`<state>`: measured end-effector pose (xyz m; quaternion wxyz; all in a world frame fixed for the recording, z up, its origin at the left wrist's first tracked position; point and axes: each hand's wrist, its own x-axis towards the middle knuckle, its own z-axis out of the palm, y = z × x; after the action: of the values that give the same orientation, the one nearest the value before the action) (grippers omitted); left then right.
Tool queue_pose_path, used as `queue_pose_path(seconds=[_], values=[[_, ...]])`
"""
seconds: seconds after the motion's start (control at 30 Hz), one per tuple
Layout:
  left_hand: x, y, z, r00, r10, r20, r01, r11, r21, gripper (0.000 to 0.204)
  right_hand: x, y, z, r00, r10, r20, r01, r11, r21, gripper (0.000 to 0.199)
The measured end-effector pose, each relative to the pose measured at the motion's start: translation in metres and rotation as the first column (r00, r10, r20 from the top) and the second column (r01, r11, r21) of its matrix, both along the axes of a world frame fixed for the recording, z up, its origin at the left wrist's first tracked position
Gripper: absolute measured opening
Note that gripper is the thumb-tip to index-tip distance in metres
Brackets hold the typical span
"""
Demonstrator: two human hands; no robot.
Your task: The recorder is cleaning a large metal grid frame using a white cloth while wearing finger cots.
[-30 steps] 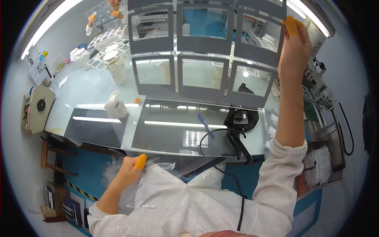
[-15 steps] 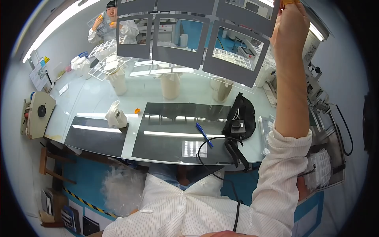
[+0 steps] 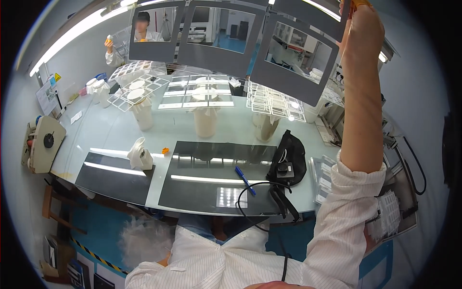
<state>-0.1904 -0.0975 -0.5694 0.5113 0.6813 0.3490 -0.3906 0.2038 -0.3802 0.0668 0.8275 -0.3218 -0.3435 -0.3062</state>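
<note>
My right hand (image 3: 362, 30) is raised at the upper right, with orange finger covers on its fingertips. It is closed on the right edge of a large panel (image 3: 288, 79) with grey borders and several clear windows. The panel is held up above the table and runs out of view at the top; the room shows through its windows. Much of the gripping fingers is cut off or hidden at the upper edge. My left hand is out of view; only a bit of skin shows beside my left sleeve.
On the glass table (image 3: 113, 130) lie two dark mats (image 3: 207, 166), a blue marker (image 3: 244, 179), a black pouch (image 3: 292, 159) with a cable, and crumpled white cloth (image 3: 139, 154). White frames (image 3: 276, 103) rest on cloth-covered containers (image 3: 206, 120). A co-worker (image 3: 144, 31) stands beyond, one hand raised.
The panel has shifted slightly left in the picture, still in my right hand. The table now sits lower in view. The co-worker now shows through a panel window.
</note>
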Motion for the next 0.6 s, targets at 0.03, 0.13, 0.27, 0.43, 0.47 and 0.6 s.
queue_pose_path(seconds=[0.03,0.13,0.27,0.43,0.47,0.6], values=[[0.003,0.0,-0.001,0.999,-0.049,0.013,0.049,0.999,0.009,0.029,-0.001,0.0,0.001,0.999,0.019,0.046,-0.019,1.0,0.003,0.013],[0.009,-0.001,-0.003,0.98,-0.192,0.044,0.19,0.981,0.038,0.028,-0.015,0.0,0.0,0.995,-0.094,0.023,0.096,0.99,-0.105,0.015],[0.012,-0.001,-0.004,0.927,-0.368,0.075,0.361,0.929,0.086,0.027,-0.024,0.001,-0.002,0.993,-0.115,-0.013,0.113,0.989,-0.096,0.016],[0.012,-0.001,-0.005,0.82,-0.564,0.098,0.548,0.823,0.149,0.026,-0.018,-0.004,-0.006,0.995,-0.075,0.07,0.082,0.992,-0.091,0.016],[0.01,-0.002,-0.005,0.795,-0.598,0.099,0.58,0.799,0.159,0.026,-0.018,-0.003,-0.007,0.995,-0.069,0.066,0.075,0.993,-0.094,0.016],[0.009,-0.006,0.026,0.817,-0.574,0.052,0.556,0.809,0.188,0.022,-0.02,0.007,-0.01,0.999,-0.012,0.03,0.013,1.0,-0.015,0.015]])
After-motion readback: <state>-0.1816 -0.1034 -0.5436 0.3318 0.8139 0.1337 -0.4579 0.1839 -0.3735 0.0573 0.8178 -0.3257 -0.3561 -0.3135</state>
